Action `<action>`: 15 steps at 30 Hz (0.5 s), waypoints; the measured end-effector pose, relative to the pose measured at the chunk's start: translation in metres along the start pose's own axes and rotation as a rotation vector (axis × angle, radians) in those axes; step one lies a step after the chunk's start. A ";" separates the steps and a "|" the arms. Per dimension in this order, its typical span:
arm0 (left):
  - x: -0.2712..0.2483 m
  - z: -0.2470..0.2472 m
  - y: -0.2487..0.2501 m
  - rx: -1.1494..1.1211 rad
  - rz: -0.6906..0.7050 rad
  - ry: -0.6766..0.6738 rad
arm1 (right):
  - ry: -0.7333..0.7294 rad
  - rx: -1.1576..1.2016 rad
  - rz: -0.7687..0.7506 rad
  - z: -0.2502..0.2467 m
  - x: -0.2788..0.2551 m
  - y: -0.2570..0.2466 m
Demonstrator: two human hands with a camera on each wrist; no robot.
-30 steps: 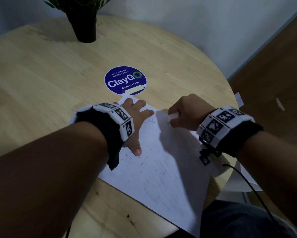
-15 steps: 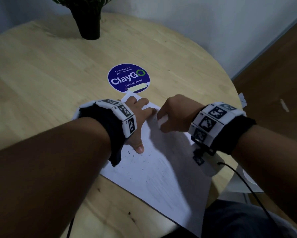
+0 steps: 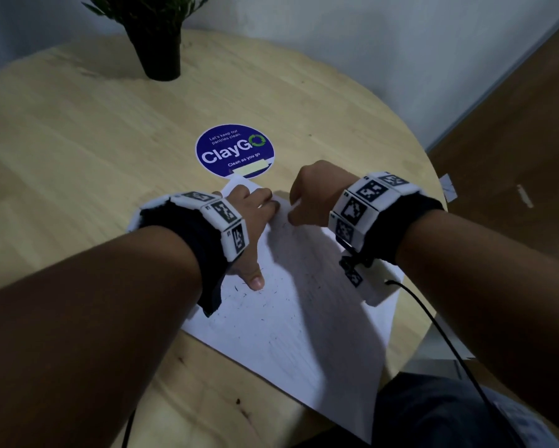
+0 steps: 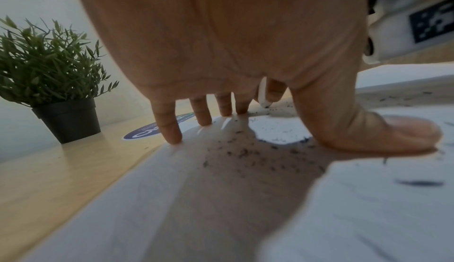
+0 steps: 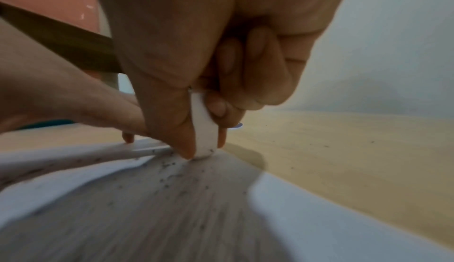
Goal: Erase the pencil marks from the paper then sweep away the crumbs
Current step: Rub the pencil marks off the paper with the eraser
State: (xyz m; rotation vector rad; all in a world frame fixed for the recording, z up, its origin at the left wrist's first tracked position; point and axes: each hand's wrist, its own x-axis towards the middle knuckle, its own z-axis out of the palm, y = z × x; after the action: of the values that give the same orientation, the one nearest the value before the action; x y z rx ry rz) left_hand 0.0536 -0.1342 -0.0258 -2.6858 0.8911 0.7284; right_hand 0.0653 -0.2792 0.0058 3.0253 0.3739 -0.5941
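A white sheet of paper (image 3: 304, 324) lies on the round wooden table (image 3: 77, 156), strewn with dark eraser crumbs (image 3: 265, 305). My left hand (image 3: 252, 221) presses flat on the sheet's far left corner, fingers spread and thumb out toward me. My right hand (image 3: 307, 202) pinches a white eraser (image 5: 203, 130) between thumb and fingers, its tip down on the paper near the far edge, close to the left fingertips. In the left wrist view the eraser (image 4: 264, 97) shows beyond my fingers, with crumbs (image 4: 245, 151) under the palm.
A round blue ClayGo sticker (image 3: 234, 150) sits just beyond the paper. A dark potted plant (image 3: 157, 43) stands at the table's far side. The table's right edge is close to my right wrist, with brown floor (image 3: 514, 156) beyond it. A black cable (image 3: 439, 331) trails from the right wristband.
My right hand has slid the eraser leftward and away across the paper, ending close to my left fingers. The left hand has stayed pressed on the sheet.
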 end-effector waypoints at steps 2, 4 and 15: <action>0.001 0.000 0.001 -0.007 -0.007 -0.002 | -0.026 -0.010 -0.048 0.002 -0.005 0.001; 0.001 0.002 0.000 -0.002 -0.014 0.004 | -0.050 -0.019 -0.088 0.001 -0.010 0.002; -0.001 0.001 0.001 -0.006 -0.008 0.002 | 0.053 0.106 -0.018 0.003 -0.002 0.009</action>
State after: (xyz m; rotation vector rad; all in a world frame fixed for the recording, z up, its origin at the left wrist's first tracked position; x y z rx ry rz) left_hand 0.0521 -0.1347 -0.0262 -2.6942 0.8796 0.7283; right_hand 0.0643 -0.2889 0.0035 3.1473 0.3848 -0.5533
